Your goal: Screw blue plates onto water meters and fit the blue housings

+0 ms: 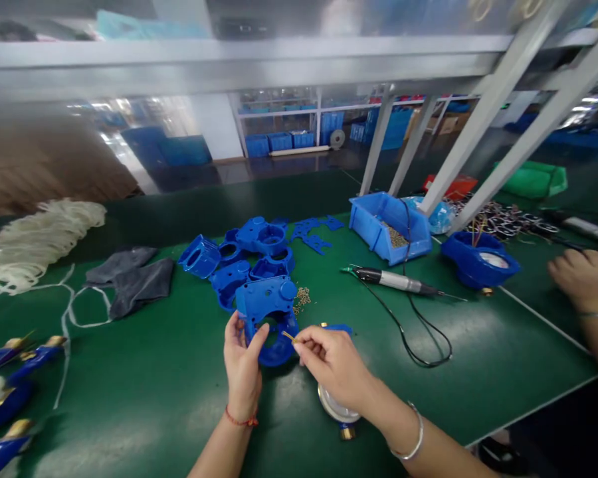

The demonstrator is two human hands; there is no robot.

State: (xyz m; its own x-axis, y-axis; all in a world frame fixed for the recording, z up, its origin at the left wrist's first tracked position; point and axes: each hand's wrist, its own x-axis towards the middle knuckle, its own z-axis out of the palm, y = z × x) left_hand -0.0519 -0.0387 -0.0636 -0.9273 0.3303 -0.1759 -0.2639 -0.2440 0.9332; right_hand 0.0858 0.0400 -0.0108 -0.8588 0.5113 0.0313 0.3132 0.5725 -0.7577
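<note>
My left hand (244,364) grips a blue plastic housing (265,297) by its near left edge, tilted up off the green bench, thumb at the round opening. My right hand (336,364) is closed in a pinch on a thin brass-coloured piece (289,337), close to the housing's right rim; its exact kind is too small to tell. Beneath my right hand and forearm lies a round meter body (335,406) with brass ends, partly hidden. Behind the housing is a pile of similar blue housings (254,234), and a small heap of screws (303,297) lies just right of it.
An electric screwdriver (398,280) with a looped black cable lies right, before a blue bin (379,232) of small screws. Grey cloths (142,279) and white cord (40,239) are left, near several meters (10,392). A co-worker's hand (585,279) is far right, beside an assembled meter (478,259).
</note>
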